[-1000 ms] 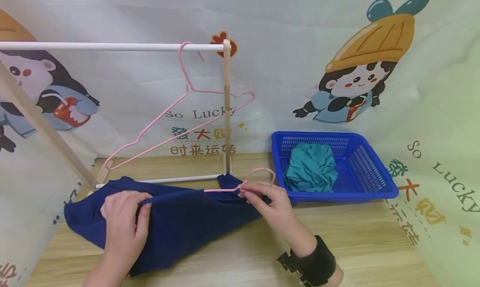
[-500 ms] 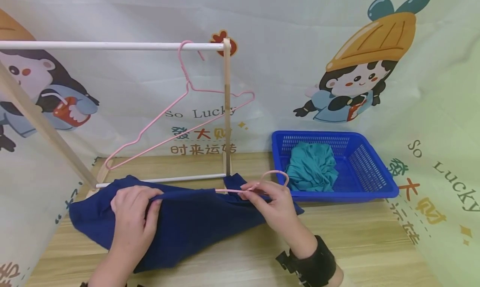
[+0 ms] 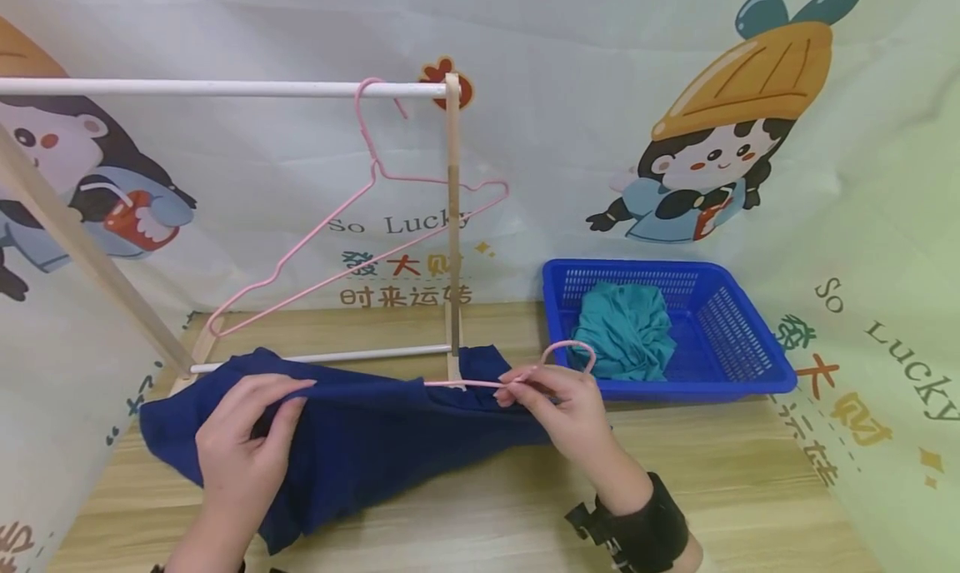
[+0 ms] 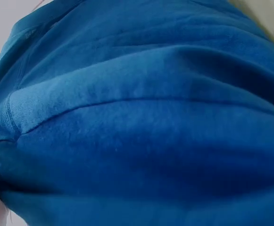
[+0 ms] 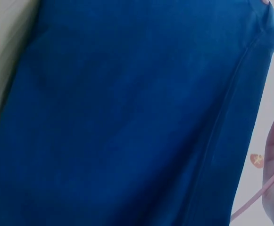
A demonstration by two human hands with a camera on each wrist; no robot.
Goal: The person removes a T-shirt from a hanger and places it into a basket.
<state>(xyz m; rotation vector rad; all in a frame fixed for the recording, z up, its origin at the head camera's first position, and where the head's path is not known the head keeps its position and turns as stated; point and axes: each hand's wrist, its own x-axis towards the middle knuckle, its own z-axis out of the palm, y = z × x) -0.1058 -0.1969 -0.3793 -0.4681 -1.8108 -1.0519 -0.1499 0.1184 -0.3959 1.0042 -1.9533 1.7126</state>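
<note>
A dark blue shirt [image 3: 390, 440] is stretched sideways above the wooden table, and its cloth fills most of both wrist views. My left hand [image 3: 243, 448] pinches the shirt's upper edge between thumb and fingers. Beyond the shirt's opening, my right hand [image 3: 573, 411] pinches a pink hanger [image 3: 468, 383] just below its hook. One arm of that hanger runs left into the shirt, where the cloth hides it. In the right wrist view, the hanger [image 5: 254, 201] crosses in front of the fingers at the right edge.
Behind the shirt stands a rack with a white rail [image 3: 225, 88] and wooden posts. A second pink hanger [image 3: 330, 215] hangs from the rail. At the right, a blue basket [image 3: 757, 365] holds a crumpled teal cloth [image 3: 622, 327]. A printed sheet [image 3: 540, 140] backs the table.
My right hand and the pinched hanger have shifted right, leaving the hook in front of the basket. My left hand went slightly right, then back left along the shirt's edge.
</note>
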